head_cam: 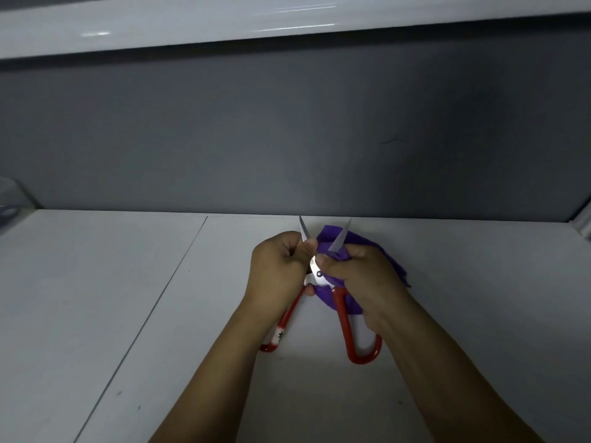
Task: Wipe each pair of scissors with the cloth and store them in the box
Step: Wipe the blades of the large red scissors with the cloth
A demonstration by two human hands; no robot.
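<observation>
1. Head view: the left hand is curled round one blade of the scissors just beyond the pivot, with bare thumb and fingers pinching the steel. The right hand pinches the cloth, which is bunched round the base of the other blade.
2. The scissors are spread in a wide V over the near middle of the table. Their points aim at the far wall and their handle loops lie toward the person. I cannot tell whether the loops rest on the tabletop.
3. Risks, as I judge them:
   - The bare left fingers sit on an edge, so a slip or a sudden closing of the blades could cut them.
   - Drawing the cloth out toward the tip could snag it on the point or thin the fabric under the thumb.
   - Both handles are free, so the pair may pivot shut.
4. The blades are narrow, pale, tapering steel, and a bright rivet shows at the pivot. The handles are glossy red open loops, and the left one carries a white label. The cloth is soft, purple, matte and crumpled. The table is smooth, white and seamed.
5. No box can be made out. A clear shape at the far left edge is too cut off to name.
</observation>
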